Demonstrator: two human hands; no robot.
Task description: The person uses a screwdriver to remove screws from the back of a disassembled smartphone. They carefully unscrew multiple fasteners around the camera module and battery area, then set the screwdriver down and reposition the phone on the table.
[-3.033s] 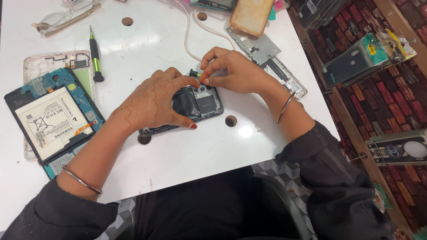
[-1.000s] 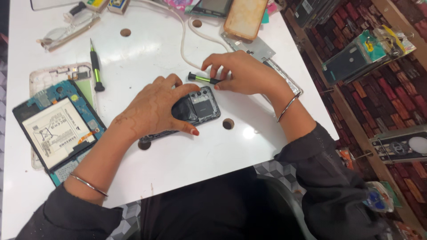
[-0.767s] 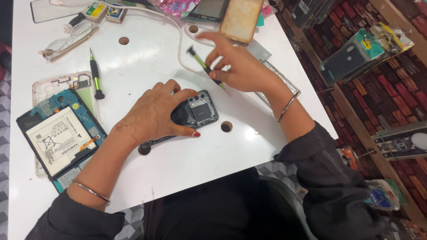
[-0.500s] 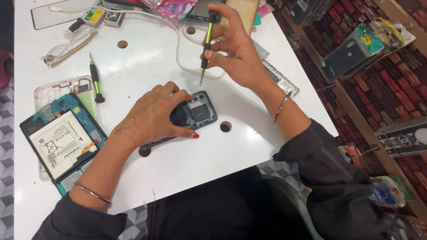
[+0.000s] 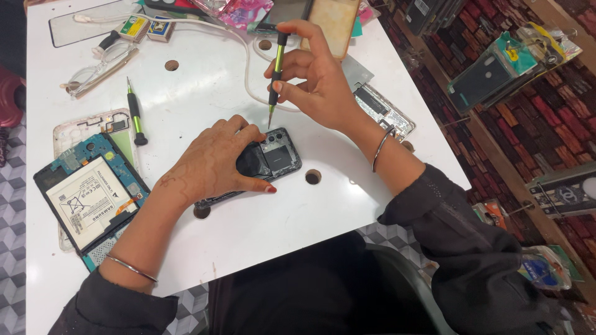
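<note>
The left hand (image 5: 214, 164) is pressing flat over an opened phone (image 5: 267, 162) at the table's (image 5: 205, 99) middle. The right hand (image 5: 316, 80) is pinching a screwdriver (image 5: 275, 74) upright, tip just above the phone; seemingly between screws, needing careful tip placement.

Screwdriver (image 5: 275, 73) now upright above phone (image 5: 268, 162)
</note>
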